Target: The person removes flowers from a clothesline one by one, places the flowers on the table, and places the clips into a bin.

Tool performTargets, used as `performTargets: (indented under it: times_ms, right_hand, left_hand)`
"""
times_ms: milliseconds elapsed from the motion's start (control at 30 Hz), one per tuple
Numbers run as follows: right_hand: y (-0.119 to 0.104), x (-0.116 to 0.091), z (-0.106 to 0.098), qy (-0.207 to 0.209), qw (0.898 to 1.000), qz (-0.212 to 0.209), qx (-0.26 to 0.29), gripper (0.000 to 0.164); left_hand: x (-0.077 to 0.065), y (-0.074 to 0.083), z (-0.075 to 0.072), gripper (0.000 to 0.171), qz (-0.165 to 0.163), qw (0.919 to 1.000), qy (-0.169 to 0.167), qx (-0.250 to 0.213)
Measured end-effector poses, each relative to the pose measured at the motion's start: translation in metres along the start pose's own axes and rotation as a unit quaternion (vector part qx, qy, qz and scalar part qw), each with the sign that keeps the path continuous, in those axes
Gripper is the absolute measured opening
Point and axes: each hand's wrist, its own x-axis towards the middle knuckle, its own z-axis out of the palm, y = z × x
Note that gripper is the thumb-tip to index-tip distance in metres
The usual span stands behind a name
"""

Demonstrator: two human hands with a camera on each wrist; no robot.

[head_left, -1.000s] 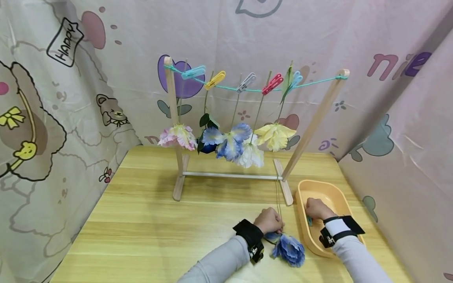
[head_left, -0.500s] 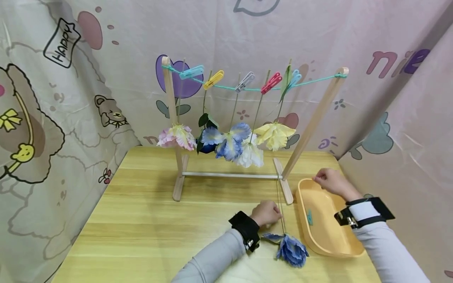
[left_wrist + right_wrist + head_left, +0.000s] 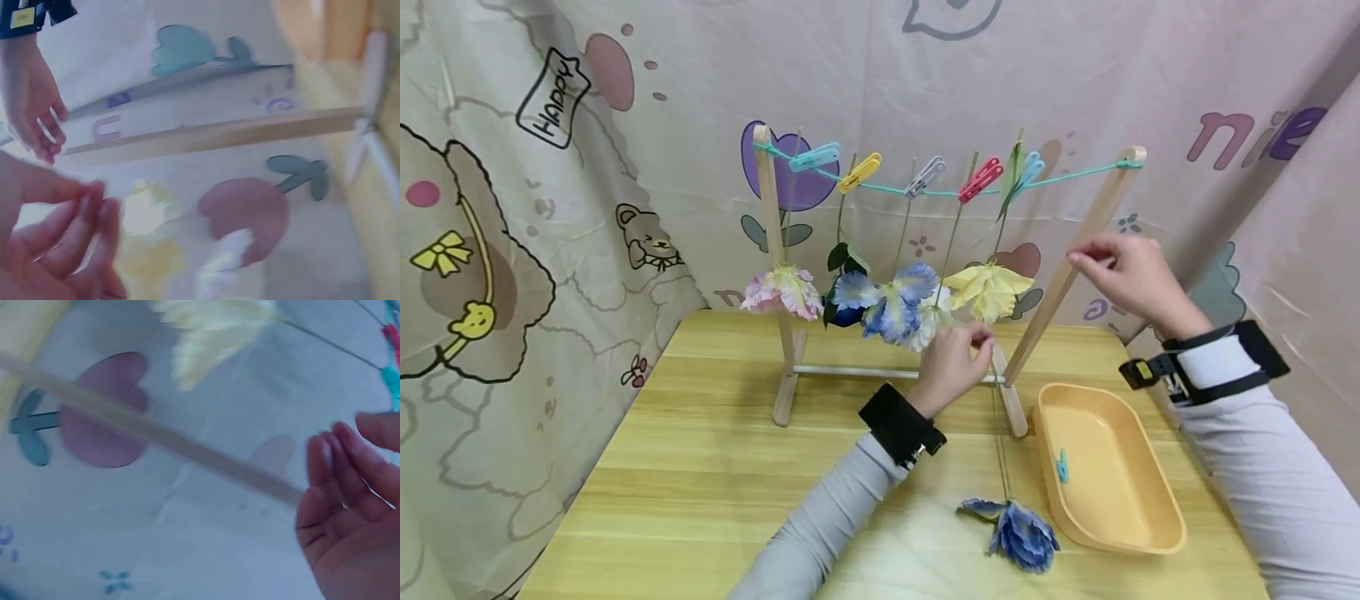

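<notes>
My left hand (image 3: 955,362) is raised in front of the white flower (image 3: 928,321), with loosely curled fingers and nothing visible between them; in the left wrist view its thumb meets the index fingertip. Beside the rack's right post (image 3: 1067,279), my right hand (image 3: 1127,275) hovers in the air. Its palm shows no object in the right wrist view, and the thumb stands off from the bent fingers. A blue flower (image 3: 1026,537) lies on the table, its thin stem (image 3: 1002,442) pointing toward the rack. One teal clothespin (image 3: 1062,467) sits in the yellow tray (image 3: 1165,512).
A teal string (image 3: 1078,173) spans the wooden rack. Clothespins in several colours, such as the red one (image 3: 981,179), hold hanging flowers by their stems: pink (image 3: 784,292), blue (image 3: 891,304), white and yellow (image 3: 988,292). Printed curtains (image 3: 700,75) enclose the wooden table (image 3: 715,467).
My left hand has let go of the lying flower's stem and risen toward the rack. From inside the tray, my right hand has lifted up to the right post. The blue flower stays on the table.
</notes>
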Motion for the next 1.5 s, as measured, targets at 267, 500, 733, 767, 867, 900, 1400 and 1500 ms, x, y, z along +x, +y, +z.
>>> performTargets:
  times_ms: [267, 500, 733, 767, 867, 900, 1400, 1500]
  right_hand:
    - [-0.039, 0.042, -0.016, 0.121, 0.989, -0.009, 0.082, 0.026]
    - [-0.057, 0.064, -0.017, 0.099, 0.985, 0.001, 0.144, 0.038]
    - [-0.067, 0.070, -0.018, 0.024, 0.986, 0.006, 0.165, 0.045]
    - [-0.069, 0.070, -0.017, 0.017, 0.986, 0.006, 0.165, 0.044]
    - [-0.070, 0.070, -0.016, 0.013, 0.987, 0.001, 0.161, 0.041]
    - [-0.070, 0.070, -0.015, 0.013, 0.987, 0.000, 0.159, 0.040]
    - [-0.062, 0.060, -0.015, 0.016, 0.981, 0.015, 0.194, 0.037]
    - [-0.061, 0.059, -0.015, 0.020, 0.980, 0.015, 0.197, 0.036]
  left_hand:
    - [0.044, 0.008, -0.016, 0.035, 0.074, 0.9865, 0.144, 0.025]
    - [0.069, 0.005, -0.012, 0.043, 0.009, 0.9933, 0.114, 0.013]
    - [0.078, 0.005, -0.007, 0.041, -0.013, 0.9979, 0.064, -0.004]
    - [0.079, 0.005, -0.007, 0.039, -0.013, 0.9979, 0.063, 0.001]
    - [0.080, 0.005, -0.005, 0.033, -0.015, 0.9976, 0.065, 0.019]
    - [0.079, 0.005, -0.005, 0.031, -0.016, 0.9973, 0.067, 0.028]
    - [0.072, 0.004, 0.006, 0.019, -0.012, 0.9914, 0.119, 0.053]
    - [0.071, 0.002, 0.006, 0.018, -0.008, 0.9908, 0.127, 0.047]
